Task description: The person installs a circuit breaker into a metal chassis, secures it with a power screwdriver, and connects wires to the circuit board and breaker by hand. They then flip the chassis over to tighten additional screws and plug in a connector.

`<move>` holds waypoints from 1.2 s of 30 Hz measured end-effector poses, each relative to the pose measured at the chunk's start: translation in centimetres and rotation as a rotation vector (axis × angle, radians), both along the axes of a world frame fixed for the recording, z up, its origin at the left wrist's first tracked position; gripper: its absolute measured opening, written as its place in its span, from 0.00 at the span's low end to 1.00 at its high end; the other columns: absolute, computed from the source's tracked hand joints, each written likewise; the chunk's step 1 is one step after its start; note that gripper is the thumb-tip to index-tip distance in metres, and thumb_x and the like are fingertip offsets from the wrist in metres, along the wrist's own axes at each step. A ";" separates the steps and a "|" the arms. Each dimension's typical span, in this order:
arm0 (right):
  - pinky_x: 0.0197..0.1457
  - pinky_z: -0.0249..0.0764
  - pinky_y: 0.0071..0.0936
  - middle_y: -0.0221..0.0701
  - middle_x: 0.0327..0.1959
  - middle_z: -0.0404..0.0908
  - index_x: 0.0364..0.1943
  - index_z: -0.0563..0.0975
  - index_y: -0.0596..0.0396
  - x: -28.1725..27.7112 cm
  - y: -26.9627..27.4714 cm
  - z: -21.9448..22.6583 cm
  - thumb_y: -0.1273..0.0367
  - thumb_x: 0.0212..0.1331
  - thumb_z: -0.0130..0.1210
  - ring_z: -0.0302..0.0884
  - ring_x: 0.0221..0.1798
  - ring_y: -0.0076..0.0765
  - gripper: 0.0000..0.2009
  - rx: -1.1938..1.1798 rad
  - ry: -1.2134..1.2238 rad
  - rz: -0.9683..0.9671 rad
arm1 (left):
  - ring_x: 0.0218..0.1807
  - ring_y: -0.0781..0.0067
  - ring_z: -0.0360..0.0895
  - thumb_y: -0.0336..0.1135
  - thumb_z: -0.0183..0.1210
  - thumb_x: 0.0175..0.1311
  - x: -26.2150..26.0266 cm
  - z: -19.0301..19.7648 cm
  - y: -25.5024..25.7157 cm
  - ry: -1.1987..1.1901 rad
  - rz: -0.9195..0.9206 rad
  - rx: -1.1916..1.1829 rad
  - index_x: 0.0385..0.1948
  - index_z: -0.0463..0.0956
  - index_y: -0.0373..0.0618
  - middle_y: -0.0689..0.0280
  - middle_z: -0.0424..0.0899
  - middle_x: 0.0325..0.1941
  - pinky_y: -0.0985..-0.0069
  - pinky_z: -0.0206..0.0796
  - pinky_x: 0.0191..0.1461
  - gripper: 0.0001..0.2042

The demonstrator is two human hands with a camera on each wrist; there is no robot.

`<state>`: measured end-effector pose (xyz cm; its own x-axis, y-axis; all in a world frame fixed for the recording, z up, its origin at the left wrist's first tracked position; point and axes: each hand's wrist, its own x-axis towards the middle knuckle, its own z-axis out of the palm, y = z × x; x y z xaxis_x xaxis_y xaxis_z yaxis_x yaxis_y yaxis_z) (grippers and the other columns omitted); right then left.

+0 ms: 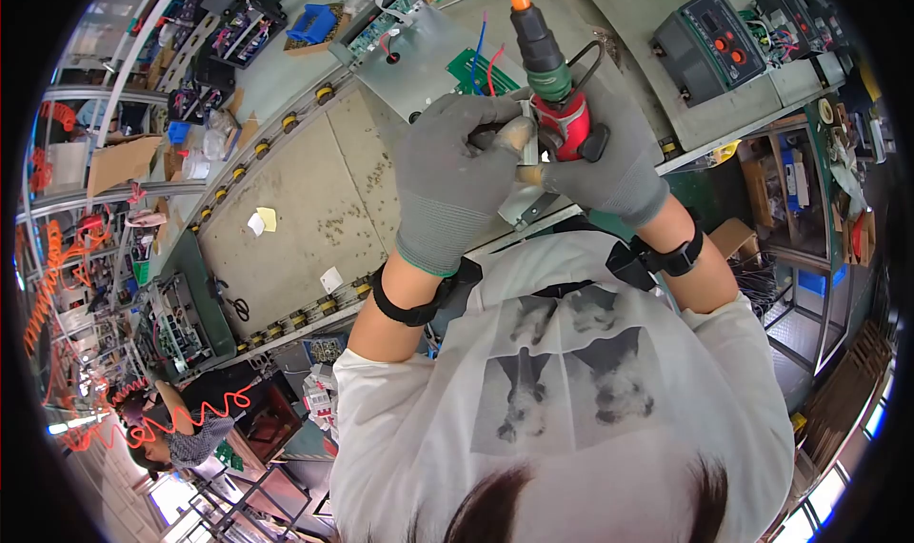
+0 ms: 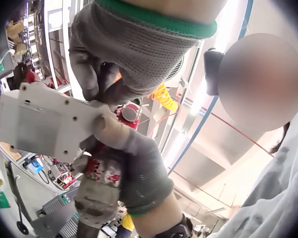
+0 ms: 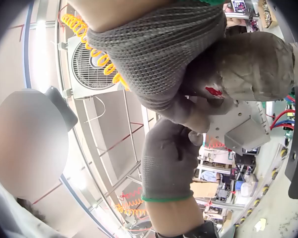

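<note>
Both hands wear grey knit gloves and meet over the bench's front edge. My left hand (image 1: 452, 167) holds a whitish box-shaped metal part (image 2: 47, 119) between thumb and fingers; small holes dot its face. My right hand (image 1: 614, 167) grips a red and green power screwdriver (image 1: 569, 129), whose rear ends in a black sleeve with an orange hose. Tape wraps the screwdriver's barrel (image 3: 258, 64) in the right wrist view. The right thumb tip lies at the part's edge; the screwdriver's bit is hidden. Beyond the hands, a green circuit board (image 1: 471, 70) with red and blue wires lies on a metal panel (image 1: 424, 86).
A grey control unit (image 1: 709, 48) with red knobs stands at right. Further left are a blue bin (image 1: 312, 22), paper scraps (image 1: 262, 221) and scissors (image 1: 236, 305) on the bench. Yellow rollers (image 1: 262, 148) line its rails. Another person (image 1: 176, 438) is at lower left.
</note>
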<state>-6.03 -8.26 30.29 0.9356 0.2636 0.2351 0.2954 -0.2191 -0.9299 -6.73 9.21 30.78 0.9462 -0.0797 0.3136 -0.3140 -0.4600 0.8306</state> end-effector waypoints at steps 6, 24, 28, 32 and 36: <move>0.39 0.74 0.23 0.26 0.28 0.78 0.46 0.71 0.55 -0.9 1.0 0.4 0.76 0.37 0.65 0.75 0.31 0.19 0.26 0.003 -0.019 0.003 | 0.29 0.72 0.80 0.30 0.62 0.55 -1.0 0.7 -0.8 -0.116 0.128 0.441 0.37 0.78 0.39 0.59 0.81 0.29 0.73 0.69 0.32 0.10; 0.47 0.74 0.25 0.32 0.41 0.79 0.51 0.71 0.58 -0.5 0.9 -1.6 0.70 0.36 0.73 0.76 0.43 0.22 0.33 0.218 0.076 0.044 | 0.33 0.81 0.75 0.26 0.62 0.58 -0.7 -2.5 3.5 0.148 0.060 -0.179 0.40 0.80 0.37 0.67 0.81 0.33 0.81 0.69 0.38 0.09; 0.47 0.74 0.25 0.32 0.42 0.79 0.52 0.71 0.58 -0.6 0.7 -1.9 0.70 0.36 0.73 0.76 0.43 0.23 0.33 0.264 0.112 0.058 | 0.30 0.76 0.77 0.30 0.63 0.56 -0.1 -2.4 2.7 -0.006 -0.036 0.016 0.41 0.82 0.44 0.64 0.82 0.32 0.80 0.69 0.36 0.11; 0.46 0.74 0.24 0.31 0.41 0.78 0.52 0.70 0.58 -0.4 0.6 -2.0 0.72 0.36 0.71 0.75 0.42 0.22 0.32 0.228 0.080 0.085 | 0.29 0.68 0.78 0.32 0.64 0.50 0.1 -1.4 2.4 -0.120 -0.034 0.233 0.39 0.83 0.49 0.64 0.80 0.30 0.77 0.69 0.32 0.12; 0.44 0.73 0.22 0.29 0.39 0.77 0.53 0.70 0.58 -0.7 0.6 -1.3 0.77 0.36 0.65 0.73 0.39 0.20 0.31 0.212 0.170 0.057 | 0.28 0.66 0.77 0.30 0.63 0.46 0.3 -0.6 2.4 -0.333 -0.068 0.441 0.36 0.82 0.48 0.64 0.79 0.28 0.74 0.69 0.31 0.12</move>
